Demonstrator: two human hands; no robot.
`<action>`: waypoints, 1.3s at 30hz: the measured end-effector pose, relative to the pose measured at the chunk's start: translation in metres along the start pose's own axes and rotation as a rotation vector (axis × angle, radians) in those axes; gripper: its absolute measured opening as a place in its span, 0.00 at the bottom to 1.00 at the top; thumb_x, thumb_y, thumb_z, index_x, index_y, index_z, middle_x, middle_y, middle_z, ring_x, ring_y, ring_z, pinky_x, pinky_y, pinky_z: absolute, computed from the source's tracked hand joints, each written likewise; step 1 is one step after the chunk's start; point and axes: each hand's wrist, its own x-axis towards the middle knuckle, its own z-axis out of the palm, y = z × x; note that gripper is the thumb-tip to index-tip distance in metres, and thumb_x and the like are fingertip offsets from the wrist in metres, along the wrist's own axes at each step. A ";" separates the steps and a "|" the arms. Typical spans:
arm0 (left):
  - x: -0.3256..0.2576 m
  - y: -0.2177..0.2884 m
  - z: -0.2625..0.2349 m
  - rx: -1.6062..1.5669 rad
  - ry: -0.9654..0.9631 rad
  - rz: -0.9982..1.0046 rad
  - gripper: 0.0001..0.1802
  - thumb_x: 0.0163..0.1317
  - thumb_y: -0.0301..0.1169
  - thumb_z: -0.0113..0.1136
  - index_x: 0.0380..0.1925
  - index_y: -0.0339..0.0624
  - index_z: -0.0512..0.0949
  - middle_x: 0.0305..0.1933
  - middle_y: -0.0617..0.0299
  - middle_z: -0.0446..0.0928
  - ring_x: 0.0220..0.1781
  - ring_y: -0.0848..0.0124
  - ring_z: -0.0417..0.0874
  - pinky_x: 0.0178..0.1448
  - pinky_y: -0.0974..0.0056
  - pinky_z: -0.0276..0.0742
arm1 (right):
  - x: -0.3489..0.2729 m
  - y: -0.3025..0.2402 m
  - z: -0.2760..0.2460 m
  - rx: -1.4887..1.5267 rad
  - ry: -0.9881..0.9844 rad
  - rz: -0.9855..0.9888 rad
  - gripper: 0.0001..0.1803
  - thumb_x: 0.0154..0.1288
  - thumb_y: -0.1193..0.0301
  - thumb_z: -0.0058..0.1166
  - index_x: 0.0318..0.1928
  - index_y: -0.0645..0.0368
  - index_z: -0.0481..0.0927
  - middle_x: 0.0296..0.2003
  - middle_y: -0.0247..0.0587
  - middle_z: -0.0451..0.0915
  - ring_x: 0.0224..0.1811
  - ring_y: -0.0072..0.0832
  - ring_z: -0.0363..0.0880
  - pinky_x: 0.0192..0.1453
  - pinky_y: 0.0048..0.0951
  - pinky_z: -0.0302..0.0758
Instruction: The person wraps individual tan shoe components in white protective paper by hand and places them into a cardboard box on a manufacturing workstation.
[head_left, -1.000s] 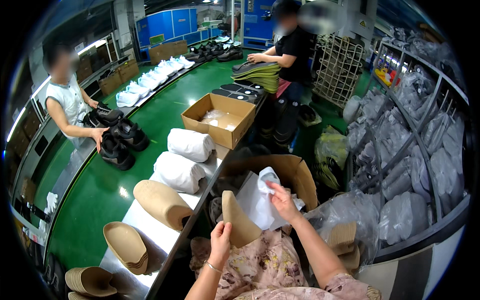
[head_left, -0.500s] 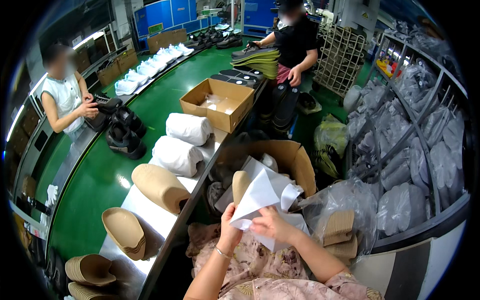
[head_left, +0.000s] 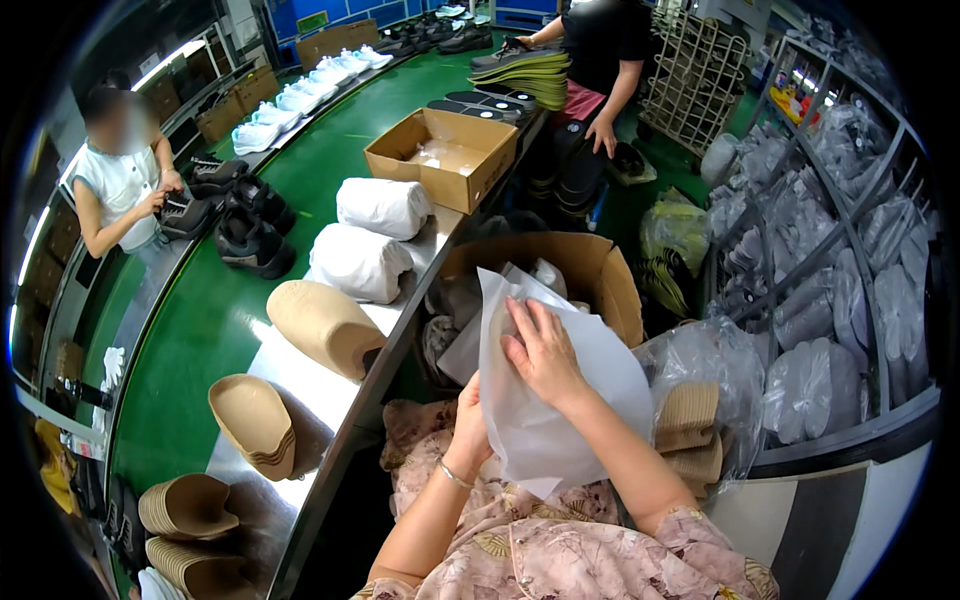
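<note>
A large sheet of white tissue paper [head_left: 580, 410] is spread over my lap, with its left edge folded upward. My left hand [head_left: 472, 425] is closed at that left edge, its fingertips hidden behind the paper. My right hand [head_left: 545, 350] presses on the sheet from above, fingers stretched out and nearly flat. No brown moulded shoe insert shows between my hands now; the paper may cover it. Beside me on the metal bench stand a brown insert stack [head_left: 252, 425], a larger insert lying on its side [head_left: 322, 328] and two white wrapped bundles [head_left: 362, 262].
An open carton [head_left: 600, 262] with paper and wrapped items stands beyond my hands. Bagged brown inserts [head_left: 688, 420] lie to the right, by a rack of grey bags [head_left: 810, 390]. A small carton [head_left: 440, 160] and black shoes [head_left: 250, 235] are farther off. Two co-workers handle shoes.
The crumpled white paper is now spread wide, and the brown insert held in my left hand is no longer visible. My right hand has moved up onto the sheet. The view has shifted slightly.
</note>
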 end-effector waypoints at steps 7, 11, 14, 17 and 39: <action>-0.006 -0.008 -0.011 -0.042 -0.020 0.122 0.10 0.66 0.31 0.49 0.43 0.38 0.73 0.38 0.68 0.76 0.37 0.81 0.75 0.41 0.75 0.73 | -0.002 0.005 0.003 0.243 -0.213 0.296 0.26 0.68 0.54 0.33 0.60 0.56 0.63 0.51 0.53 0.71 0.49 0.50 0.72 0.53 0.44 0.68; -0.009 -0.006 -0.009 -0.020 -0.026 0.129 0.09 0.66 0.29 0.49 0.43 0.37 0.73 0.37 0.69 0.76 0.35 0.83 0.75 0.39 0.76 0.73 | -0.011 0.014 0.018 0.188 -0.142 0.349 0.21 0.68 0.62 0.35 0.50 0.64 0.70 0.48 0.56 0.71 0.48 0.54 0.71 0.51 0.45 0.69; -0.013 -0.003 -0.009 0.073 -0.035 0.121 0.09 0.63 0.25 0.52 0.43 0.38 0.74 0.36 0.69 0.76 0.34 0.84 0.74 0.38 0.77 0.72 | -0.006 -0.005 0.013 0.184 0.082 0.205 0.18 0.66 0.65 0.39 0.50 0.65 0.70 0.48 0.54 0.71 0.47 0.53 0.71 0.51 0.43 0.70; -0.011 -0.003 -0.016 0.062 -0.064 0.172 0.10 0.61 0.24 0.54 0.44 0.38 0.74 0.36 0.69 0.76 0.34 0.84 0.74 0.38 0.77 0.72 | 0.003 -0.013 0.010 0.224 0.077 0.096 0.19 0.67 0.64 0.39 0.51 0.65 0.69 0.49 0.56 0.70 0.47 0.53 0.71 0.49 0.44 0.70; -0.032 0.041 -0.020 0.354 0.040 0.279 0.16 0.61 0.24 0.54 0.50 0.35 0.70 0.45 0.61 0.75 0.45 0.76 0.75 0.49 0.71 0.72 | 0.002 -0.031 -0.032 -0.030 -0.325 0.189 0.48 0.38 0.52 0.65 0.58 0.64 0.63 0.52 0.54 0.65 0.55 0.47 0.66 0.59 0.37 0.65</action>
